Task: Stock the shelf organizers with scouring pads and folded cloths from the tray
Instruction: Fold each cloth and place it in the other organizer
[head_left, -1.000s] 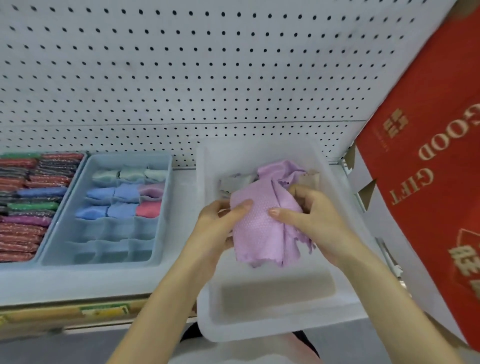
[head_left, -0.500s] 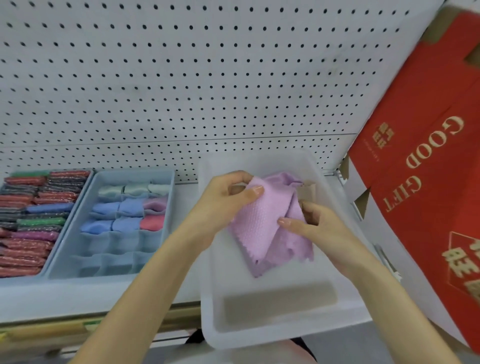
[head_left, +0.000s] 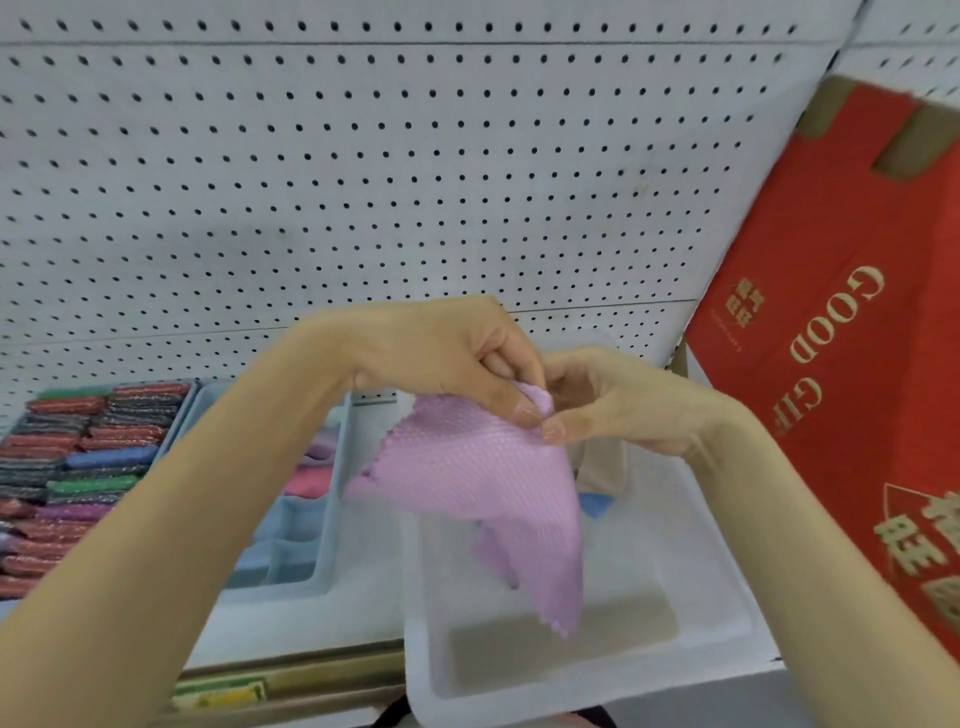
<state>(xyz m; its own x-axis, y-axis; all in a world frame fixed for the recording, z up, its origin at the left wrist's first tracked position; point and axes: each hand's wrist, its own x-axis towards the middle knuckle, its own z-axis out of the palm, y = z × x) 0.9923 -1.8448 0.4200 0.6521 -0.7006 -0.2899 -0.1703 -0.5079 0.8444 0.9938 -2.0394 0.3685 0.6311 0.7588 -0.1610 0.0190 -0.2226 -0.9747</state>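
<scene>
A lilac textured cloth (head_left: 483, 483) hangs unfolded above the translucent white tray (head_left: 691, 618). My left hand (head_left: 457, 358) and my right hand (head_left: 618, 405) pinch its top corner together, fingertips touching. Under my right hand a beige cloth (head_left: 597, 467) and a blue cloth (head_left: 595, 503) lie in the tray. The blue divided organizer (head_left: 306, 561) holds folded cloths, partly hidden by my left forearm. A second organizer (head_left: 62, 478) at far left is filled with several glittery scouring pads.
A white pegboard (head_left: 363, 182) backs the shelf. A red gift carton (head_left: 852, 374) leans at the right, close to the tray. A yellow and green price label (head_left: 218, 693) sits on the shelf's front edge.
Both hands have lifted the lilac cloth up out of the tray and brought its corner together; the cloth now hangs open instead of bunched. The view has tilted upward.
</scene>
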